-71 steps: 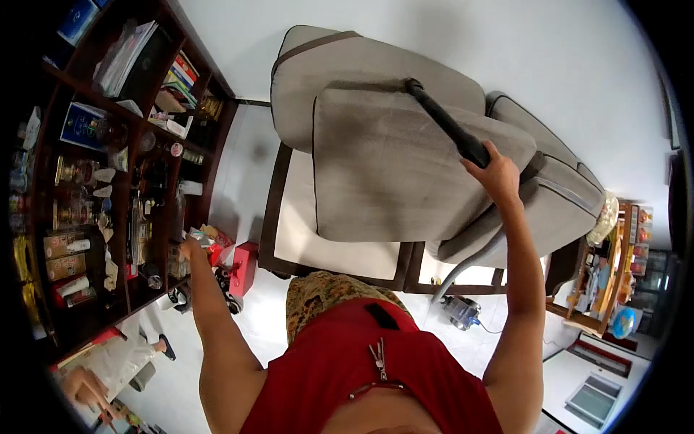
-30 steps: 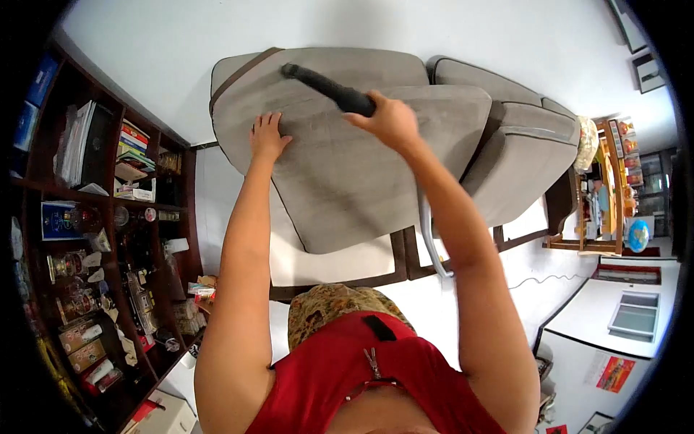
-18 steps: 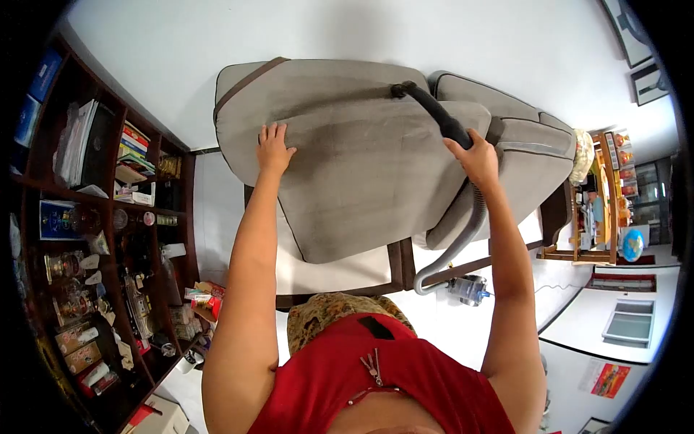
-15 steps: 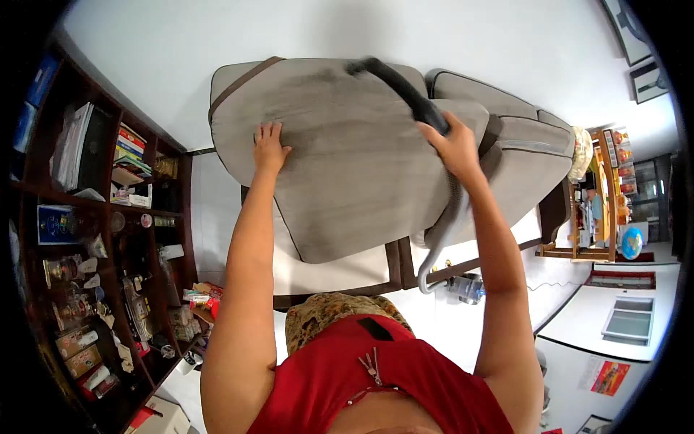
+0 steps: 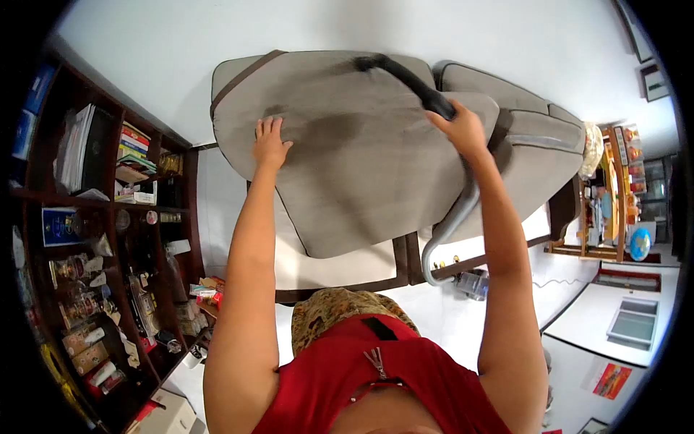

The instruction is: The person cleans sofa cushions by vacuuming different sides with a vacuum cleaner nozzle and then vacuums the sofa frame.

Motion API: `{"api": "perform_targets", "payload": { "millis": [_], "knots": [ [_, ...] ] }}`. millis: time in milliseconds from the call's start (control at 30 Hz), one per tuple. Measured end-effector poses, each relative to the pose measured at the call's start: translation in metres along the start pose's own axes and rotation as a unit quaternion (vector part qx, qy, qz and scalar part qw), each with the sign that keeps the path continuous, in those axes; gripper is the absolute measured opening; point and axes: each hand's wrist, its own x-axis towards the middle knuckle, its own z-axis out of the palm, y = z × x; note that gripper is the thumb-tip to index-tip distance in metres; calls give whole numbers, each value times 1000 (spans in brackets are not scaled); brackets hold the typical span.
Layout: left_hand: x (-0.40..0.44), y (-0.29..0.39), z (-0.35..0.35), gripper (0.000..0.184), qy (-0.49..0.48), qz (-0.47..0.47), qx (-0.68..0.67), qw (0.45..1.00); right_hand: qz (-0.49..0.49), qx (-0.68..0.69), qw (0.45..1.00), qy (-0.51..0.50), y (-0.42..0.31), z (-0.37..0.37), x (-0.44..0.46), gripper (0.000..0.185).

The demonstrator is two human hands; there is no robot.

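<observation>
My left hand [image 5: 272, 147] lies flat with spread fingers on the left part of a large grey-brown cushion [image 5: 376, 173]. My right hand [image 5: 460, 130] is wrapped round the black handle of a vacuum cleaner wand [image 5: 405, 78]. The wand's dark head touches the cushion near its far edge and is a little blurred. From the handle a grey hose [image 5: 450, 228] runs down past my right forearm and bends near the sofa's front frame. A brown strap [image 5: 246, 81] crosses the cushion's far left corner.
On the left stands a dark wooden shelf unit [image 5: 112, 195] filled with books and small items. More sofa cushions [image 5: 535, 134] are to the right. The vacuum's clear body [image 5: 473, 284] sits on the floor. A wooden rack [image 5: 614, 195] and a globe [image 5: 640, 244] stand at far right.
The wand and my right hand have shifted slightly to the right across the cushion. My left hand keeps its place on the cushion. The whole view has shifted slightly.
</observation>
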Motion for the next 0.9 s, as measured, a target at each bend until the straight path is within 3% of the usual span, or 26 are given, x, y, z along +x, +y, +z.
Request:
{"api": "perform_targets", "payload": {
  "millis": [100, 200, 300, 367, 433, 500, 600, 700, 833, 867, 900],
  "knots": [
    [-2, 3, 0, 72, 6, -15, -5, 1000, 88, -60, 994, 24, 27, -31, -15, 78],
    [1, 5, 2, 72, 1, -29, -8, 1000, 34, -51, 993, 104, 69, -30, -9, 81],
    [-3, 13, -3, 73, -2, -41, 4, 999, 39, 7, 997, 69, 8, -39, -15, 80],
    [-1, 10, 2, 74, 10, -35, 1, 999, -35, 67, 994, 75, -17, -20, -5, 78],
    [2, 5, 9, 75, 19, -23, 3, 1000, -49, 133, 990, 5, -58, 1, 2, 78],
    [3, 1, 12, 77, 27, -8, 4, 1000, -31, 119, 989, -77, -93, 20, 8, 73],
    [0, 3, 4, 77, 9, -8, -1, 1000, -40, 37, 997, -60, -98, 47, 13, 72],
    [1, -4, 15, 76, 32, 2, 1, 999, -11, 29, 998, -47, -62, 27, 10, 75],
    [2, 3, 7, 75, 6, -18, -9, 1000, 31, -26, 997, 59, 30, -2, 4, 71],
    [0, 5, 5, 75, 5, -22, -9, 1000, 101, -13, 994, 36, 41, -16, -3, 78],
    [-1, 6, 3, 75, 4, -28, -8, 1000, 107, -44, 991, 62, 52, -27, -8, 82]
  ]
}}
